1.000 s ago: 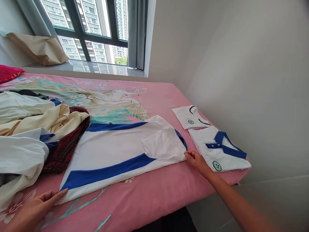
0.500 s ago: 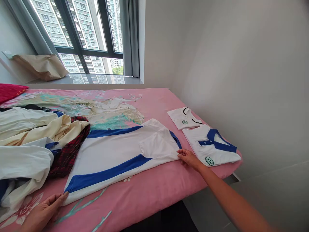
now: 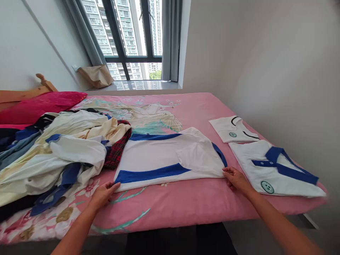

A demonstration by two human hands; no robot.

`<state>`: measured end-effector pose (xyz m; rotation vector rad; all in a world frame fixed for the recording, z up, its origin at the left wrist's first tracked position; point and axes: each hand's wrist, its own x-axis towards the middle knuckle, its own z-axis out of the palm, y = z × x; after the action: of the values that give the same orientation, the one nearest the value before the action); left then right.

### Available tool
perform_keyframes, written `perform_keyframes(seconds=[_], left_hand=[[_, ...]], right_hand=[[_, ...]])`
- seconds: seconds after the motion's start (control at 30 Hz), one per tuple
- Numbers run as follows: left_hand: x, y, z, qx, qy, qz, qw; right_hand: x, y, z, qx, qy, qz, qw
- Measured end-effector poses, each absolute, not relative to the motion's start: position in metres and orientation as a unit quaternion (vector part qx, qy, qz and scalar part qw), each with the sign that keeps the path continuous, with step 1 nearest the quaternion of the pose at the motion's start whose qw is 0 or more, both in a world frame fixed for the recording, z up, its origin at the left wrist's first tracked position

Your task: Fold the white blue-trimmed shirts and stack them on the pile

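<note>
A white shirt with blue stripes (image 3: 164, 159) lies partly folded and flat on the pink bedsheet (image 3: 186, 202). My left hand (image 3: 102, 194) pinches its near left corner, fingers closed on the hem. My right hand (image 3: 236, 178) grips the near right corner by the blue collar edge. Both hands rest on the bed, one at each end of the shirt's near edge.
Two folded white shirts lie at the right: one with a blue collar (image 3: 276, 168), one with black trim (image 3: 233, 129). A heap of unfolded clothes (image 3: 58, 152) fills the left. A red pillow (image 3: 39, 106) and a brown bag (image 3: 95, 75) on the windowsill sit behind. The wall is on the right.
The view swung left and back, showing more of the clothes heap and pillow. Both hands stayed at the shirt's near corners; the shirt's near edge looks pulled straighter.
</note>
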<state>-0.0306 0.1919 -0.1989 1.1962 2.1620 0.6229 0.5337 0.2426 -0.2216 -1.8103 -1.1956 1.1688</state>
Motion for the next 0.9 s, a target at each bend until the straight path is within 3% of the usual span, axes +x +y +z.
perform_keyframes(seconds=[0.23,0.37,0.43,0.57,0.67,0.77,0.9], left_hand=[[-0.030,0.182,-0.206,0.498,0.813,0.225,0.201],[-0.026,0.177,-0.207,0.499,0.827,0.231,0.117],[-0.011,0.178,-0.204,0.532,0.808,0.243,0.070],[0.052,0.193,-0.201,0.722,0.648,0.244,0.001],[0.095,0.205,-0.208,0.799,0.573,0.180,0.008],[0.092,0.206,-0.223,0.774,0.623,0.104,0.038],[0.042,0.198,-0.237,0.681,0.729,0.063,0.021]], right_hand=[[0.541,0.243,-0.252,-0.728,-0.545,0.270,0.316],[0.534,0.237,-0.244,-0.746,-0.564,0.111,0.337],[0.513,0.231,-0.229,-0.714,-0.596,0.049,0.365],[0.430,0.221,-0.199,-0.551,-0.737,0.054,0.387],[0.376,0.222,-0.203,-0.480,-0.842,0.038,0.245],[0.370,0.227,-0.227,-0.500,-0.859,0.051,0.100],[0.407,0.229,-0.247,-0.576,-0.812,0.061,0.070]])
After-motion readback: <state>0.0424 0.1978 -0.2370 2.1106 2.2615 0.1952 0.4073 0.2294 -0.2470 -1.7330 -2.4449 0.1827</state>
